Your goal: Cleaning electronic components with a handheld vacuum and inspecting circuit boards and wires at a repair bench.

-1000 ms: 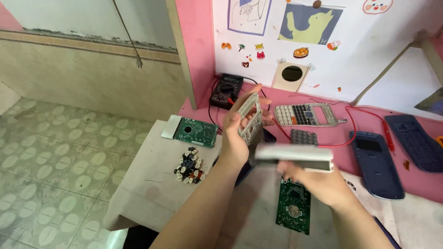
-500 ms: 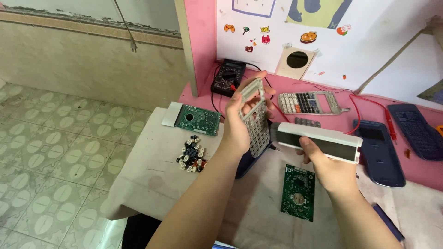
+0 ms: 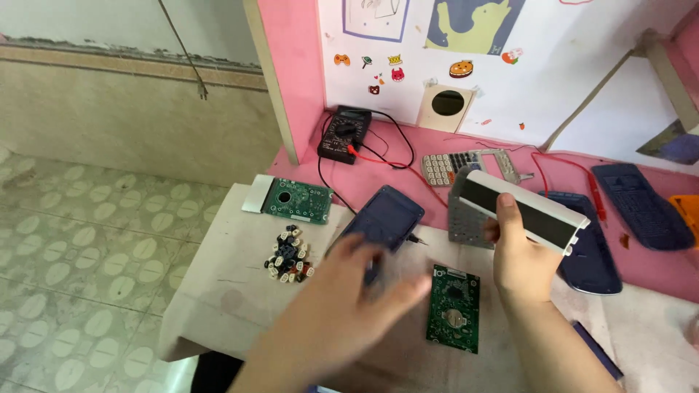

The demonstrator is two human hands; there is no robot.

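My right hand (image 3: 518, 256) grips a long white casing strip with a dark window (image 3: 530, 211), held up and tilted above the table. A grey keypad sheet (image 3: 463, 215) lies just left of that hand. Blurred and with its fingers apart, my left hand (image 3: 360, 295) holds nothing. It hovers low over the table beside a dark blue calculator shell (image 3: 386, 217). A green circuit board (image 3: 453, 309) lies flat between the two hands.
A second green board (image 3: 297, 200) and a pile of small loose keys (image 3: 287, 255) lie at the left. A black multimeter (image 3: 344, 135) with red and black leads, a grey key panel (image 3: 466, 164) and two dark blue shells (image 3: 591, 247) (image 3: 641, 205) sit on the pink shelf.
My left hand has let go of the grey keypad sheet and dropped toward the table. My right hand still holds the white strip, now a little higher and further right.
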